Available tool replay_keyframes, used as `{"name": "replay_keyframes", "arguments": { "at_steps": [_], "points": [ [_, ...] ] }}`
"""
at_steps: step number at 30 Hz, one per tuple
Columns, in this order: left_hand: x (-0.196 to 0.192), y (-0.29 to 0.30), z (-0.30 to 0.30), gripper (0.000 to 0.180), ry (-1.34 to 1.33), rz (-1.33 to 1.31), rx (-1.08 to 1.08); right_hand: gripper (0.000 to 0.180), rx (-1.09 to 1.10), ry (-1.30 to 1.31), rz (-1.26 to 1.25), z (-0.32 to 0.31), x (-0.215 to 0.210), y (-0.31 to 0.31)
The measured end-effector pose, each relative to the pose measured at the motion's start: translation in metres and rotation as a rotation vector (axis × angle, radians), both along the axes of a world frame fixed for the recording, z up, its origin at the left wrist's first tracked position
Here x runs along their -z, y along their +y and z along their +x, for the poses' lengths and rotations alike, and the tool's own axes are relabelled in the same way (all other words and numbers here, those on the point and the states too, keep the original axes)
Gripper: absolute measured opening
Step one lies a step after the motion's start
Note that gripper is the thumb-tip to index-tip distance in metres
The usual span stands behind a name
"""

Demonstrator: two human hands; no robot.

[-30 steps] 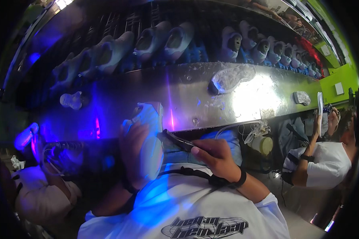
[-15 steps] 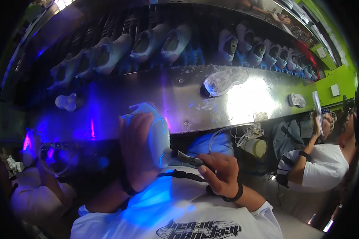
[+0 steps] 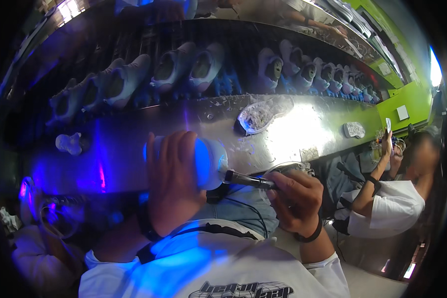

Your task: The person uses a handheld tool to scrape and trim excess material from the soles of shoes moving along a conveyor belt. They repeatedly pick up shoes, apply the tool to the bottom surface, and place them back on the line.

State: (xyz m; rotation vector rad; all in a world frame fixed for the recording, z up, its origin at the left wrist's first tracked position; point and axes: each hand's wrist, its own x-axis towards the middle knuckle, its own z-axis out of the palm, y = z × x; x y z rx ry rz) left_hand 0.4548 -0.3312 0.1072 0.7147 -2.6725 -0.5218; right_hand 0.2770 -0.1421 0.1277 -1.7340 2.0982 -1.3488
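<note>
Your right hand (image 3: 298, 196) pinches a dark brush (image 3: 248, 180) by its handle, with thumb and fingers pressed close on it. Your left hand (image 3: 176, 174) bends over the pale shoe part (image 3: 211, 166), and its fingers are wrapped on it and hide much of it. That part is in front of your tummy, by the near edge of the counter (image 3: 129, 164). The brush tip seems to touch its right side, so I think you are at the brushing step. The next move looks to call for a firm left hand and a light slide along that side. Farther off, a white lump (image 3: 68, 144) and a crumbly, foot-shaped thing (image 3: 258, 116) lie on the counter, with pale shoes (image 3: 201, 80) in a row behind.
</note>
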Motion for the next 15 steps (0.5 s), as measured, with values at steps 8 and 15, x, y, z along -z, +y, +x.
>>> {"name": "replay_keyframes", "arguments": {
  "at_steps": [8,15],
  "points": [
    [-0.006,-0.041,-0.002,0.076,0.090,0.064,0.068,0.025,-0.067,-0.373,-0.021,-0.002,0.035,-0.047],
    [-0.010,-0.074,0.000,0.064,0.050,0.185,0.090,0.024,-0.084,-0.474,-0.152,0.014,0.073,-0.086]
  ]
}}
